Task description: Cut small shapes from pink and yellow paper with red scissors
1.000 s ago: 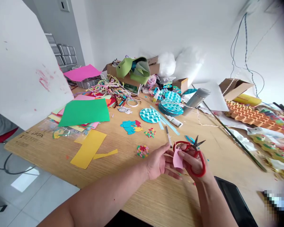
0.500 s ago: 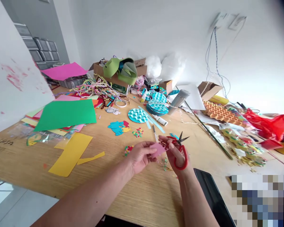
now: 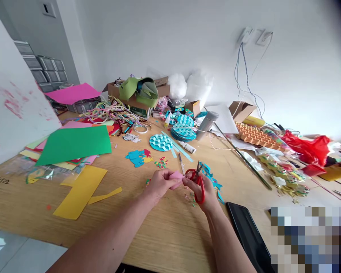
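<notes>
A small piece of pink paper (image 3: 176,179) is pinched between the thumb and fingers of my left hand (image 3: 158,185). My right hand (image 3: 209,195) has red-handled scissors (image 3: 201,192) looped over its fingers, with the blades pointing up and away. The fingertips of that hand meet the right edge of the pink paper, so both hands touch it. Just beyond the hands lies a pen (image 3: 181,163). Blue paper cutouts (image 3: 211,176) lie right of the scissors. Tiny coloured scraps (image 3: 161,163) and blue, red and yellow fish-like cutouts (image 3: 138,157) rest farther left.
Green paper (image 3: 74,144) tops a paper stack at left, with a yellow sheet (image 3: 79,191) nearer me. Light-blue scalloped discs (image 3: 161,142), a glue tube (image 3: 187,147) and a grey bottle (image 3: 207,125) stand or lie beyond. A black phone-like slab (image 3: 246,231) lies right of my forearm.
My hands have come closer together, and my right fingertips now pinch the pink paper's edge. The scissors have turned more upright. The whole view has shifted slightly, uncovering more of the blue cutouts.
</notes>
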Available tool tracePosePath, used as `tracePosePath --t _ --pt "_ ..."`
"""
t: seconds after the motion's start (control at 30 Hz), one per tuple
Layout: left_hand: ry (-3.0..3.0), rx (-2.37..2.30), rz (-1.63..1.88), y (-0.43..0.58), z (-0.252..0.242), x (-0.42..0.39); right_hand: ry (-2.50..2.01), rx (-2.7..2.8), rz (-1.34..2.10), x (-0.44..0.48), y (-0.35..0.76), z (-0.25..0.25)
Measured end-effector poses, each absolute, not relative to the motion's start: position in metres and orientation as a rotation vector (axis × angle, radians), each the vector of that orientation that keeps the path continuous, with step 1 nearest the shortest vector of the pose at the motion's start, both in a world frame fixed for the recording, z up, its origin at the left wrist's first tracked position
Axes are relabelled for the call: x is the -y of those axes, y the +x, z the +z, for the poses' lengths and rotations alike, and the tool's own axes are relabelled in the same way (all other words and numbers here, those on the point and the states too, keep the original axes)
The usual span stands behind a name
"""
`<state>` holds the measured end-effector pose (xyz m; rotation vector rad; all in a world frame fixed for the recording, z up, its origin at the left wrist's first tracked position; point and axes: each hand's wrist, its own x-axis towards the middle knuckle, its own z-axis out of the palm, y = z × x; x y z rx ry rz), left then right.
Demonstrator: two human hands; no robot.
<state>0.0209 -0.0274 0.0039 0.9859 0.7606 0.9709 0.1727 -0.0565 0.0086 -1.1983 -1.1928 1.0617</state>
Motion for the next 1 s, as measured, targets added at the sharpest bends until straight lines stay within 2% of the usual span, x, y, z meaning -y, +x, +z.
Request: tracePosePath --t 0.23,0.5,1.0 --pt "0.947 -0.838 0.994 0.019 0.001 0.022 -1.225 1.397 0.924 0.061 0.175 0.007" --pt "0.699 -0.686 1.111 0.016 0.007 0.020 -1.325 1.495 1.170 0.064 0.160 0.008" --pt "0.687 -0.701 1.055 0.017 0.008 0.023 -1.324 1.425 1.228 0.064 0.153 0.002"
